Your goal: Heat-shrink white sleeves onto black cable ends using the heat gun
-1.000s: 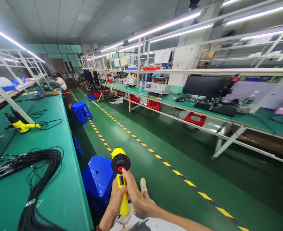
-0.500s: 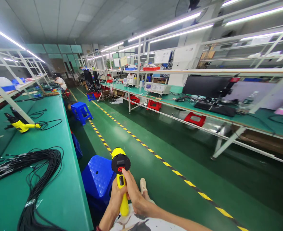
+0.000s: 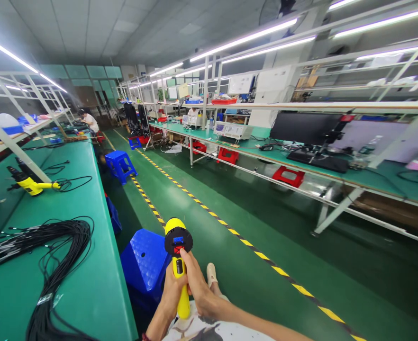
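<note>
A yellow heat gun [image 3: 183, 299] with a round black back is held upright in front of my lap, at the bottom middle. Its small display [image 3: 178, 240] shows lit blue characters that are too small to read surely. My left hand [image 3: 172, 289] is wrapped round the yellow handle. My right hand [image 3: 196, 279] also holds the handle from the right, its fingertip at the red button area [image 3: 178, 249] below the display. The fingers behind the handle are partly hidden.
At left, a green bench [image 3: 88, 293] bears a black cable bundle [image 3: 65, 232] and another yellow tool [image 3: 33, 185]. A blue stool [image 3: 147, 260] stands beside it. Across the aisle, another bench holds a monitor [image 3: 303, 127]. A person [image 3: 91, 122] sits far off.
The display on the heat gun was dark before and now shows blue characters. Both hands and the heat gun have stayed in place.
</note>
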The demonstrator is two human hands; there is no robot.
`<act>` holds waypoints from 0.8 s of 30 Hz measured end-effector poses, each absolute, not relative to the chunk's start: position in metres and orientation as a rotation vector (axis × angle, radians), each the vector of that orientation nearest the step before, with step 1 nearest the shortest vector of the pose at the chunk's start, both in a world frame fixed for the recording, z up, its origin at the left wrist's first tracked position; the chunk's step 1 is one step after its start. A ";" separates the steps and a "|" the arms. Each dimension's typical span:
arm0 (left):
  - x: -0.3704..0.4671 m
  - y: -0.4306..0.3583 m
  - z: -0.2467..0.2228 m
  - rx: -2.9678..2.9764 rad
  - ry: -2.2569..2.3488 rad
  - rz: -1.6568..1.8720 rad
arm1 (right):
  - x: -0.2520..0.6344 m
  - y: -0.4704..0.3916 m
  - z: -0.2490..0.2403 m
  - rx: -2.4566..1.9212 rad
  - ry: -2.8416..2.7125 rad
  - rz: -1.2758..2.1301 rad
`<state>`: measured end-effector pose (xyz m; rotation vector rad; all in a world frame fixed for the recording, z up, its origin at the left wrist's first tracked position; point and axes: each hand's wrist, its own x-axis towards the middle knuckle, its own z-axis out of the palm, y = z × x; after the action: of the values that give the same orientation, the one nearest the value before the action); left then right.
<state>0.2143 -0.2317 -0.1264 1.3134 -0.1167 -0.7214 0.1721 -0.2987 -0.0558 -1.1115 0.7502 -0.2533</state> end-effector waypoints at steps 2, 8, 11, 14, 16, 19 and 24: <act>0.215 -0.232 -0.128 1.318 -0.110 -0.715 | 0.173 -0.299 -0.060 -1.107 0.740 -0.253; 0.213 -0.231 -0.129 1.310 -0.104 -0.735 | 0.173 -0.298 -0.066 -1.109 0.739 -0.243; 0.213 -0.230 -0.128 1.307 -0.116 -0.737 | 0.172 -0.299 -0.064 -1.104 0.739 -0.240; 0.213 -0.231 -0.125 1.310 -0.125 -0.730 | 0.172 -0.299 -0.061 -1.108 0.738 -0.229; 0.213 -0.231 -0.122 1.303 -0.121 -0.734 | 0.172 -0.299 -0.060 -1.112 0.741 -0.224; 0.212 -0.232 -0.116 1.286 -0.127 -0.742 | 0.171 -0.299 -0.057 -1.111 0.744 -0.230; 0.212 -0.233 -0.116 1.287 -0.081 -0.728 | 0.170 -0.299 -0.052 -1.109 0.747 -0.233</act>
<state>0.2122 -0.2329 -0.1156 1.2869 -0.0806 -0.7284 0.1698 -0.2988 -0.0520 -1.1094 0.7471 -0.2329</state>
